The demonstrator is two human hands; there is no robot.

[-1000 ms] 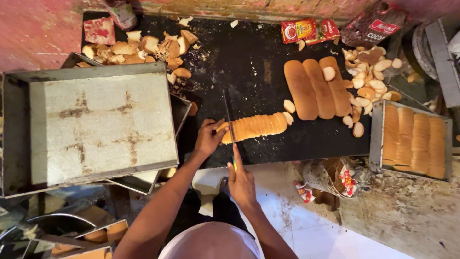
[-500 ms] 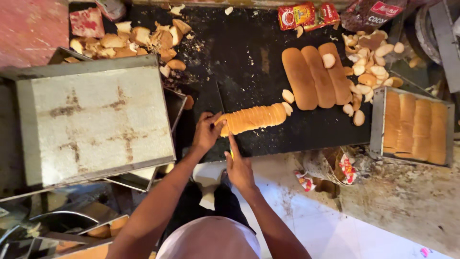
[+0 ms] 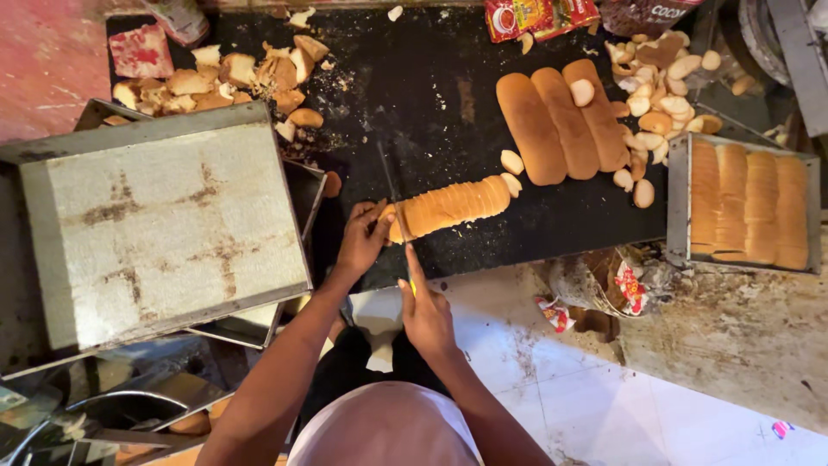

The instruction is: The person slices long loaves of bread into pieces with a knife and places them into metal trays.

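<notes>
The black worktop (image 3: 431, 112) spreads out ahead of both your hands, and the big upturned metal tray (image 3: 164, 224) sits just to the left of your left hand, stacked on other trays. Well off to the right of your right hand stands a tin (image 3: 746, 203) filled with loaves side by side. Ahead and to the right of your hands three whole loaves (image 3: 561, 121) lie together on the worktop, with a heap of cut ends (image 3: 660, 78) just beyond them, further right. Far ahead and to the left of your left hand lies a pile of scraps (image 3: 233, 78). The sliced loaf (image 3: 453, 205) lies on the worktop right at your hands, its left end against your left hand and its length running away to the right. Your left hand (image 3: 362, 242) is curled over that end, fingers pressed on the crust to steady it. Your right hand (image 3: 424, 311) sits nearer to you, just below the loaf, closed around the handle of a knife (image 3: 393, 194), forefinger stretched along it; the thin blade runs ahead across the loaf's left end, beside your left fingers.
</notes>
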